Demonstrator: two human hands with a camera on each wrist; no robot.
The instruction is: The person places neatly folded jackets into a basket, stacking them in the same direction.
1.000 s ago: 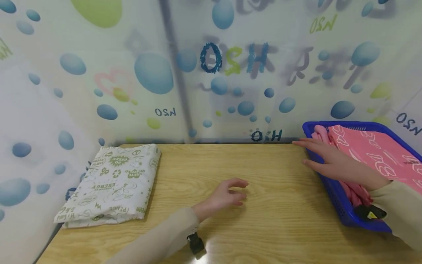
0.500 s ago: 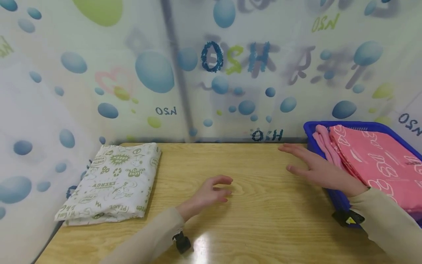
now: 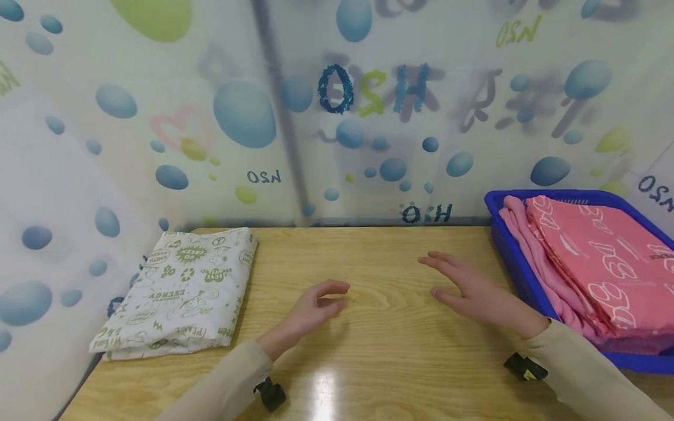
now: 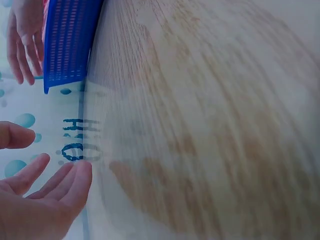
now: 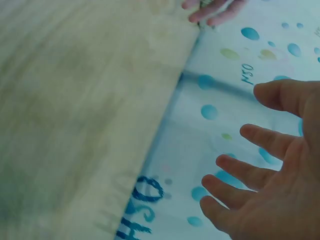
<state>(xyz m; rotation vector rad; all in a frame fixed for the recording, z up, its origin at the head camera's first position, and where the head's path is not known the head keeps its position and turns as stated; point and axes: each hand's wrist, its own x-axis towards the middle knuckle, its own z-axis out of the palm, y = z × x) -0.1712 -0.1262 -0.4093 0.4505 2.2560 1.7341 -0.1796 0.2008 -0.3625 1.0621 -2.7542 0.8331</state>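
My left hand (image 3: pixel 308 313) hovers over the middle of the wooden table, fingers loosely bent and holding nothing. To its right, my right hand (image 3: pixel 476 295) is also over the table, fingers spread and nothing in them. In the right wrist view the right hand's palm (image 5: pixel 280 185) and parted fingers show plainly. A blue plastic basket (image 3: pixel 518 275) stands at the right, with folded pink cloth (image 3: pixel 605 251) bearing white print on top and plainer pink cloth (image 3: pixel 534 272) along its left side. Folded white cloth with green print (image 3: pixel 181 292) lies at the table's left.
The wood-grain table (image 3: pixel 389 362) runs back to a curtain (image 3: pixel 368 158) printed with blue and green drops and letters. Another stretch of pale curtain (image 3: pixel 63 175) hangs close along the left side.
My right hand has moved left, away from over the basket's edge, to above the table. My left hand has drifted left and slightly down. The cloths and basket stay put.
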